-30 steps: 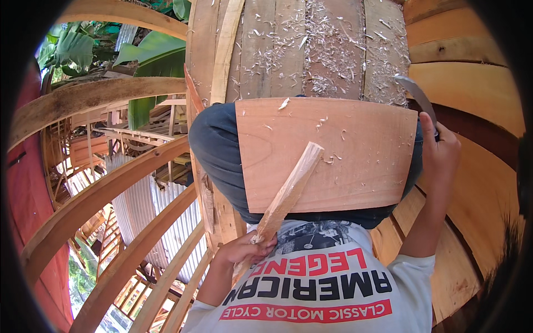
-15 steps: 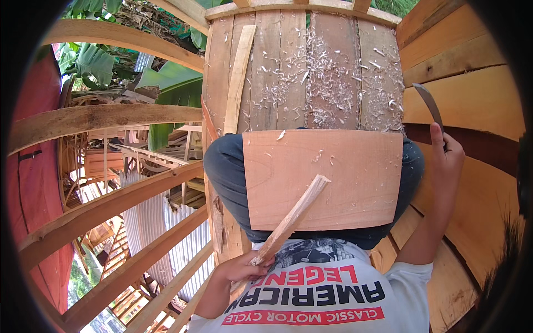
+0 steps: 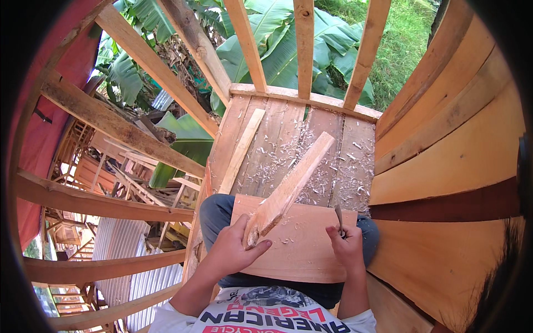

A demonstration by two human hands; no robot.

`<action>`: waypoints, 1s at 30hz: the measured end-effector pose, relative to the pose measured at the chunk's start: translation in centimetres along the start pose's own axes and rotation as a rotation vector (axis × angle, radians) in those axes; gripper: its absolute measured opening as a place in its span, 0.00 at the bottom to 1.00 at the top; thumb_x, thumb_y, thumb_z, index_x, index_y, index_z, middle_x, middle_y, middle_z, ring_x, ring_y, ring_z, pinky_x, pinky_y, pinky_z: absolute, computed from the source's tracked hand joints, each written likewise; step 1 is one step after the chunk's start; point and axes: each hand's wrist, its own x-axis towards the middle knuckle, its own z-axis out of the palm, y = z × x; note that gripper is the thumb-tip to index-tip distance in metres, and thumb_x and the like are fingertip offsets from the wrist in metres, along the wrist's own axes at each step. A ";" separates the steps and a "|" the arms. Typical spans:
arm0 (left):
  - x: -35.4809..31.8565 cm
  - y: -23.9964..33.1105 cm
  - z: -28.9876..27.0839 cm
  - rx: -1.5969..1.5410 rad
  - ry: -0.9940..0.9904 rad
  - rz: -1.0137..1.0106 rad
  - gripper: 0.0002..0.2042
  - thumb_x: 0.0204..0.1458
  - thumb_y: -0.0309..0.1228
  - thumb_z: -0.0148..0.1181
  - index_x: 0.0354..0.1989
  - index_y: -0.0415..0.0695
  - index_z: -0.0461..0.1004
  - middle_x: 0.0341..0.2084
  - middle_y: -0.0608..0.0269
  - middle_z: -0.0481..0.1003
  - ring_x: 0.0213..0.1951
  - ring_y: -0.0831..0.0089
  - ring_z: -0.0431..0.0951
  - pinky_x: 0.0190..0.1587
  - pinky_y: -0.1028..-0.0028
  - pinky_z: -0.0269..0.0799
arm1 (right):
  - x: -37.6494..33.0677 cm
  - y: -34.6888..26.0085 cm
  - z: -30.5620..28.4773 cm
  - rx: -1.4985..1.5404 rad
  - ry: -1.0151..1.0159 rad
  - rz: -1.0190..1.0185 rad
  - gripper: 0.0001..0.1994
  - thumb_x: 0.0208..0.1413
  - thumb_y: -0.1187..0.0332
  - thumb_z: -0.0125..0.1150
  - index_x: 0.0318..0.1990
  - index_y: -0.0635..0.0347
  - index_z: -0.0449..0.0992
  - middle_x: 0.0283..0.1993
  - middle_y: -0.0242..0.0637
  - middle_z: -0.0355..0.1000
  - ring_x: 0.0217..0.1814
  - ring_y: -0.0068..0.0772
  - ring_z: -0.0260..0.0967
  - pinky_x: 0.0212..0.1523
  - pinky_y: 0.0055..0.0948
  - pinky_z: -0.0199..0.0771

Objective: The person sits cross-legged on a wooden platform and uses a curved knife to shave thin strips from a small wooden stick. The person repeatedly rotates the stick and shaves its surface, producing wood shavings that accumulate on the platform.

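Note:
My left hand (image 3: 230,250) is closed round the lower end of a long, rough-cut wooden stick (image 3: 293,186), which slants up and away over the lap board. In my right hand (image 3: 350,248) is a knife with a curved blade (image 3: 339,214), its point upward and apart from the stick; the handle is mostly hidden by my fingers. A flat reddish-brown board (image 3: 302,258) lies across my crossed legs beneath both hands, with a few shavings on it.
Wood shavings (image 3: 316,180) litter the plank floor (image 3: 225,133) ahead. A second wooden strip (image 3: 242,150) lies there at the left. Slatted rails (image 3: 111,202) enclose the left and far sides, and a plank wall (image 3: 438,250) rises close on the right.
The stick has swung up and forward with my left hand. My right hand has brought the knife in from the far right to above the lap board. The view has tilted up.

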 end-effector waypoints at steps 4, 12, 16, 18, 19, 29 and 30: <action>1.2 1.7 2.3 0.001 0.040 0.128 0.28 0.47 0.47 0.64 0.46 0.36 0.65 0.29 0.41 0.76 0.35 0.46 0.78 0.38 0.60 0.71 | 0.1 1.0 -1.4 0.145 0.022 -0.161 0.30 0.58 0.47 0.58 0.15 0.63 0.61 0.13 0.21 0.49 0.19 0.13 0.45 0.17 0.26 0.43; 1.2 2.2 3.9 0.003 0.232 0.221 0.27 0.46 0.47 0.65 0.45 0.38 0.66 0.27 0.46 0.76 0.33 0.48 0.78 0.34 0.62 0.72 | 0.7 -1.1 0.1 0.132 0.078 -0.425 0.37 0.57 0.33 0.43 0.10 0.59 0.56 0.10 0.24 0.52 0.13 0.16 0.49 0.15 0.22 0.44; 0.7 2.2 3.3 0.096 0.295 0.215 0.26 0.42 0.47 0.69 0.37 0.39 0.67 0.21 0.50 0.75 0.26 0.54 0.78 0.28 0.66 0.71 | 0.6 -0.9 -0.5 0.165 0.042 -0.384 0.33 0.58 0.40 0.50 0.16 0.63 0.62 0.14 0.26 0.51 0.20 0.16 0.48 0.19 0.27 0.47; 0.9 1.6 3.1 0.087 0.308 0.234 0.26 0.39 0.47 0.72 0.33 0.39 0.67 0.19 0.52 0.74 0.23 0.58 0.78 0.26 0.68 0.70 | 0.8 -1.4 -0.2 0.132 0.080 -0.404 0.36 0.57 0.35 0.46 0.12 0.60 0.57 0.11 0.24 0.51 0.15 0.16 0.48 0.16 0.24 0.44; 1.0 1.8 3.2 0.080 0.311 0.238 0.27 0.35 0.49 0.74 0.30 0.40 0.66 0.18 0.54 0.74 0.21 0.61 0.78 0.25 0.70 0.70 | 0.8 -1.6 -0.3 0.106 0.100 -0.409 0.37 0.56 0.33 0.44 0.10 0.58 0.55 0.10 0.24 0.51 0.13 0.15 0.48 0.15 0.23 0.42; -0.1 -1.0 3.0 0.126 0.248 0.150 0.28 0.34 0.49 0.74 0.31 0.39 0.68 0.22 0.50 0.75 0.27 0.55 0.78 0.29 0.67 0.72 | 0.4 -1.1 1.2 -0.142 0.087 -0.406 0.28 0.53 0.46 0.61 0.18 0.66 0.69 0.11 0.40 0.57 0.13 0.29 0.54 0.18 0.34 0.56; -0.5 -1.6 3.1 0.108 0.262 0.134 0.27 0.35 0.48 0.74 0.31 0.40 0.68 0.22 0.50 0.75 0.28 0.54 0.78 0.29 0.67 0.72 | 0.3 -0.1 1.4 -0.235 0.087 -0.422 0.28 0.52 0.46 0.61 0.17 0.66 0.68 0.12 0.42 0.58 0.13 0.34 0.56 0.18 0.35 0.56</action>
